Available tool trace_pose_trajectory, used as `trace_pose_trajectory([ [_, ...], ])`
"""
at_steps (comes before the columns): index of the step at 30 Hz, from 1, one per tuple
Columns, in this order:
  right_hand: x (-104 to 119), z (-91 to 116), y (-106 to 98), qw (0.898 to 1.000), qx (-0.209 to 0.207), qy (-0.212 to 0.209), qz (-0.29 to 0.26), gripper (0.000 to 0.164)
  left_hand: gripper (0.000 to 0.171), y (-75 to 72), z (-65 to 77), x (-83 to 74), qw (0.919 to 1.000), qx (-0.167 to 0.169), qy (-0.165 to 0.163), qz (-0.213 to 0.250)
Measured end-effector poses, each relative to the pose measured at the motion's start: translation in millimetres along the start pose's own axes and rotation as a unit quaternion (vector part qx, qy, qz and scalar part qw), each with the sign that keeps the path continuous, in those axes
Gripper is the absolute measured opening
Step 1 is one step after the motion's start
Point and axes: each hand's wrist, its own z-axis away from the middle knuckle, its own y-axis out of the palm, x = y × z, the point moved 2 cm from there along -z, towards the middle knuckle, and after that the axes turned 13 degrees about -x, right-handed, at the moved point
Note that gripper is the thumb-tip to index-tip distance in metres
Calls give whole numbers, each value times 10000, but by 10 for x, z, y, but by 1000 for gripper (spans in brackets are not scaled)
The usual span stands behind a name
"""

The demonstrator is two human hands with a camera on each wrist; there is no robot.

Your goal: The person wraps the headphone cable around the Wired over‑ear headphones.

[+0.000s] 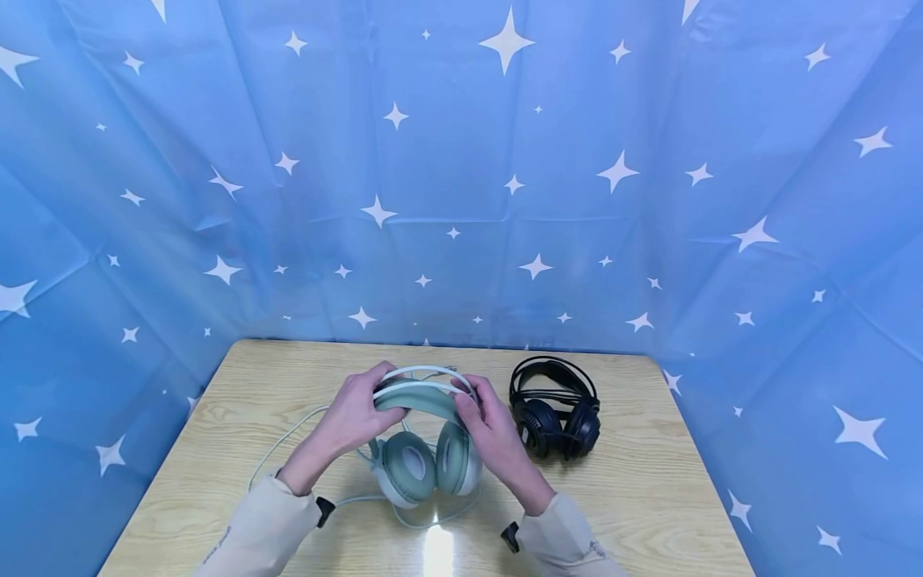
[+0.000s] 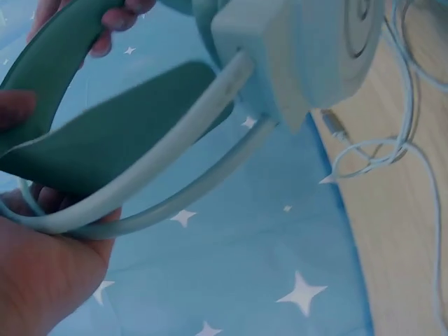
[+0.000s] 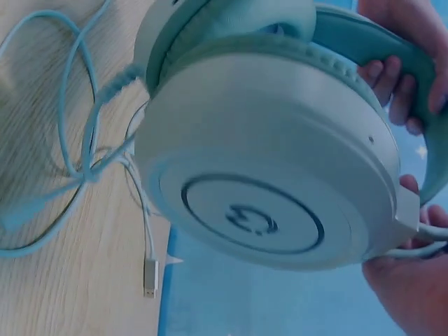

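Both hands hold a pair of light green and white headphones (image 1: 425, 394) up over the table by its headband. My left hand (image 1: 358, 410) grips the left side of the band, thumb under the green inner strap (image 2: 105, 147). On the other side, my right hand (image 1: 493, 429) curls round the band near the right ear cup. The two padded ear cups (image 1: 409, 467) hang below, close together. In the right wrist view, the outer face of one white cup (image 3: 259, 175) shows a dark ring and logo. A pale cable (image 2: 413, 140) trails from the headphones onto the wood.
Black headphones (image 1: 551, 413) stand to the right on the wooden table (image 1: 634, 497). The pale cable ends in a USB plug (image 3: 150, 276) lying on the table. A blue curtain (image 1: 461, 160) with white stars rises along the table's back and sides.
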Motion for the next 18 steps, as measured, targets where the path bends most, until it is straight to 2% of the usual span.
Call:
trace_pose_trajectory([
  [3, 14, -6, 9, 9999, 9, 34, -108, 27, 29, 3, 47, 38, 9995, -272, -7, 184],
  [6, 27, -3, 0, 9997, 194, -92, -72, 30, 31, -26, 87, 58, 9986, -444, 5, 289],
  [11, -31, 42, -42, 9986, 425, -305, -56, 39, 29, -201, 116, 76, 9942, -815, -139, 694],
  [14, -95, 84, -76, 9984, 375, -414, -83, 45, 25, -360, 121, 103, 9835, -1240, -319, 1278],
  [16, -141, 107, -95, 9986, 310, -422, -66, 47, 21, -457, 120, 118, 9721, -1509, -360, 1758],
  [18, -173, 119, -109, 9986, 269, -447, -83, 49, 19, -536, 116, 117, 9574, -1644, -316, 2352],
])
